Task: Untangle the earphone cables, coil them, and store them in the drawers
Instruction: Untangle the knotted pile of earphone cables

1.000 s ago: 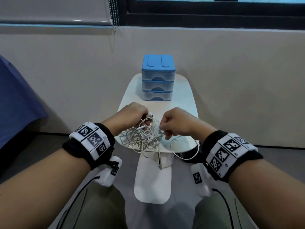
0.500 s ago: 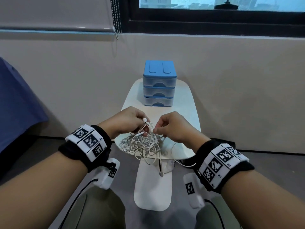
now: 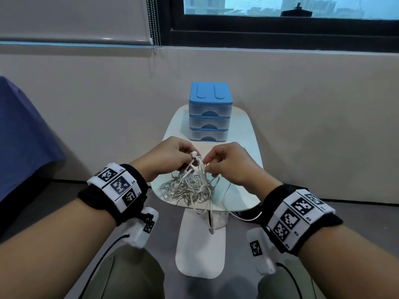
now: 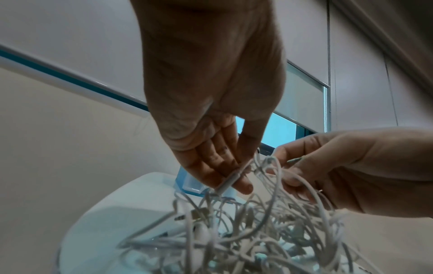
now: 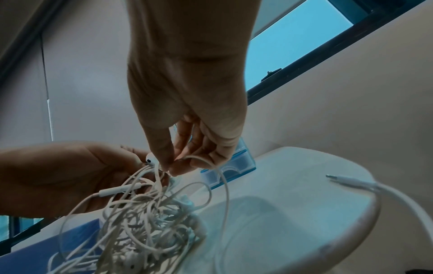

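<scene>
Cables (image 3: 190,186) lie tangled on the near edge of my white table (image 3: 248,134), a few strands pulled upward. My left hand (image 3: 166,156) pinches them by an earbud (image 3: 193,153), my right hand (image 3: 228,162) pinches one strand. Closed drawers (image 3: 208,117) stand behind, fronts toward me.
</scene>
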Motion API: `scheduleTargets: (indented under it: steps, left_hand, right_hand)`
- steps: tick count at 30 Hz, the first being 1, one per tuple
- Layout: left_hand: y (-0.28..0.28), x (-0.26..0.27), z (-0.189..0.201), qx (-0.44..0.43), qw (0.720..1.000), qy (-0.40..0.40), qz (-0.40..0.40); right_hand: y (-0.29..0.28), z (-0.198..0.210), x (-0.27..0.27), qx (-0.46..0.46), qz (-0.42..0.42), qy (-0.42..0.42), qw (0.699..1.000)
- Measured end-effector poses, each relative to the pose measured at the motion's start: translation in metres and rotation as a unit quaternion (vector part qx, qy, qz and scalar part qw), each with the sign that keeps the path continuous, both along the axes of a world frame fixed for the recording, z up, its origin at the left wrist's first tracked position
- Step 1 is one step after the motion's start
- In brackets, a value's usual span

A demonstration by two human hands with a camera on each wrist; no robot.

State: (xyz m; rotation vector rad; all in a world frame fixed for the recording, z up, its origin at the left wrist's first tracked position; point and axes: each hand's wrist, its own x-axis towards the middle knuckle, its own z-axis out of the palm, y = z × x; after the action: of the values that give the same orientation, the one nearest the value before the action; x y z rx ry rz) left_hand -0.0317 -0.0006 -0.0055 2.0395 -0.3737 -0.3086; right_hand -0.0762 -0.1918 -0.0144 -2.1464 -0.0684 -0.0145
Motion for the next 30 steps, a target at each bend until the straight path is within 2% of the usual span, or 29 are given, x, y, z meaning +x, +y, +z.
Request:
scheduleTargets:
  steps: [6, 11, 13, 15, 17, 21, 23, 30]
  left_hand:
    - [-0.01, -0.008, 0.001, -0.032, 0.998, 0.006, -0.049]
    - [-0.007, -0.007, 0.008, -0.116, 0.993, -0.002, -0.003]
    - [-0.002, -0.006, 0.007, -0.14, 0.99, -0.016, -0.003]
    - [0.001, -0.005, 0.005, -0.138, 0.989, -0.036, -0.026]
    - [0.001, -0.005, 0.003, -0.128, 0.989, -0.046, -0.058]
    - [-0.002, -0.006, 0.007, -0.105, 0.987, -0.051, -0.114]
    - [-0.003, -0.006, 0.009, -0.095, 0.986, -0.055, -0.122]
    - [-0.001, -0.003, 0.008, -0.072, 0.99, -0.062, -0.106]
  right_hand:
    - [0.01, 0.0, -0.003, 0.027, -0.031, -0.05, 0.998]
    - [0.008, 0.01, -0.004, 0.023, -0.001, -0.052, 0.998]
    - [-0.001, 0.017, 0.001, 0.056, -0.026, -0.068, 0.996]
    - [-0.009, 0.022, 0.009, 0.092, -0.058, -0.086, 0.99]
    - [-0.015, 0.025, 0.014, 0.08, -0.055, -0.082, 0.992]
    - [-0.015, 0.022, 0.014, 0.012, 0.04, -0.042, 0.998]
    - [-0.014, 0.019, 0.012, 0.0, 0.061, -0.041, 0.997]
    - [-0.017, 0.019, 0.012, -0.046, 0.041, -0.076, 0.995]
